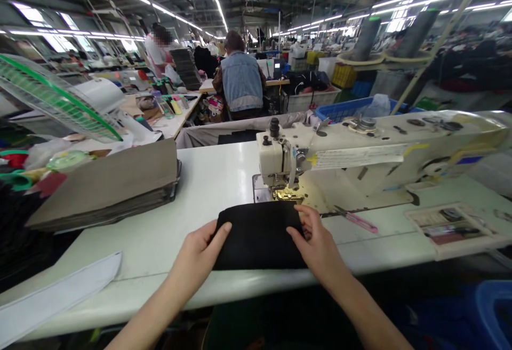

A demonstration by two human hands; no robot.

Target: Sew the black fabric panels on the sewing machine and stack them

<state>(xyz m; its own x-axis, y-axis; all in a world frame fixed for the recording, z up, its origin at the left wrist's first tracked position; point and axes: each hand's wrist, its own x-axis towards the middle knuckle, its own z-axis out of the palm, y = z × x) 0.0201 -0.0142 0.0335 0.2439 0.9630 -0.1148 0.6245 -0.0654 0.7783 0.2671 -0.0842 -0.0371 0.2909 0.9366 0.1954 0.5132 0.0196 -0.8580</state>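
Note:
A black fabric panel (260, 238) is held up in front of the sewing machine (336, 152), at the near side of the pale table. My left hand (202, 246) grips its left edge, thumb on the near face and fingers behind. At the right edge, my right hand (316, 238) pinches the panel near its upper corner, its thumb also in front. The panel's top edge lies just before the lit needle area (288, 194), covering part of the machine bed from view. Fingers behind the fabric are partly hidden.
Pink-handled thread snips (356, 219) lie right of the panel. Farther right sits a tool tray (452, 227). Stacked grey-brown panels (108, 184) stand at left, below a fan (60, 94). A white strip (64, 296) overhangs the front edge. A person in a denim vest (242, 80) sits ahead.

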